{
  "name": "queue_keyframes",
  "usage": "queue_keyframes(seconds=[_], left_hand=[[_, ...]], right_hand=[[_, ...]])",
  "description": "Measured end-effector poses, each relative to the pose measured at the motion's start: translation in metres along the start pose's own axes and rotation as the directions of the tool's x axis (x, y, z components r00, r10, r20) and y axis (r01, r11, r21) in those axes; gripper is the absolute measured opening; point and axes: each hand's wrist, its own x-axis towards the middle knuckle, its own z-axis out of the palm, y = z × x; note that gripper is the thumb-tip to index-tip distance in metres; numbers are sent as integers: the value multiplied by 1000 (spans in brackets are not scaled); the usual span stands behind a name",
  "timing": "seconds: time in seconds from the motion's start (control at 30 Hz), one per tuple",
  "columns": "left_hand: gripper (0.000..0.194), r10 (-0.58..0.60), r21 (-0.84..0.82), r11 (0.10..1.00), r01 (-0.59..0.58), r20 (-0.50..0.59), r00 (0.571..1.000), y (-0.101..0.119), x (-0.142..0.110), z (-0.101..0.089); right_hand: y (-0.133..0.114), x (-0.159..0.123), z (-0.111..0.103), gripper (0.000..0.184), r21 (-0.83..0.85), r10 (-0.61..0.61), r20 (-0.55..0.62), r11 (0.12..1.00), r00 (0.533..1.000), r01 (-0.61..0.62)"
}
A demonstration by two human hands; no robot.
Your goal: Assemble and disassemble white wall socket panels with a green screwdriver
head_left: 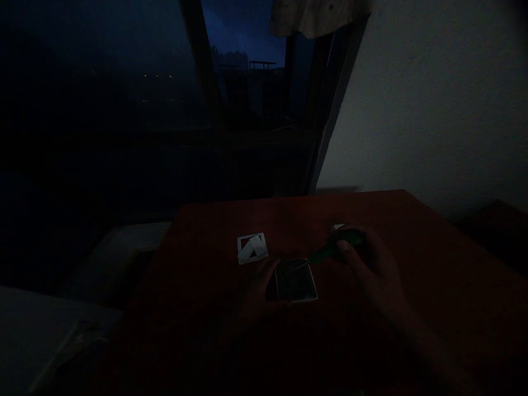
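Note:
In dim light, my right hand [373,264] is closed around the green handle of a screwdriver [330,251]. Its thin metal shaft points left and down, with the tip over a square dark panel with a white rim [303,283]. That panel lies on the reddish-brown table. My left hand [262,289] steadies the panel at its left side, fingers at the upper corner and thumb near the lower edge. Beyond my left hand is a white square frame [252,248] with white pieces lying across it. Shadow hides most of the left hand's fingers.
The wooden table [289,212] ends near a dark window [256,99] and a pale wall [424,104]. A small white item [339,226] shows partly behind my right hand. A pale cloth [317,16] hangs at the window's top.

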Motion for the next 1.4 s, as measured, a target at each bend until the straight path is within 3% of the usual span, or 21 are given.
queue_keyframes(seconds=[0.97, 1.07, 1.23, 1.4], left_hand=[[85, 15, -19, 1000, -15, -31, 999, 4, 0, 1], [86, 22, -37, 999, -23, -29, 999, 7, 1, -1], [79, 32, -79, 996, -32, -4, 999, 8, 1, -1], [79, 38, -62, 997, -39, -28, 999, 5, 1, 1]], right_hand=[[-9, 3, 3, 24, -130, -118, 85, 983, 989, 129], [-18, 3, 0, 20, -168, -203, 178, 958, 963, 233], [-36, 4, -3, 22, -172, -304, 398, 902, 865, 396], [-52, 14, 2, 30, -236, -355, 493, 824, 795, 515]])
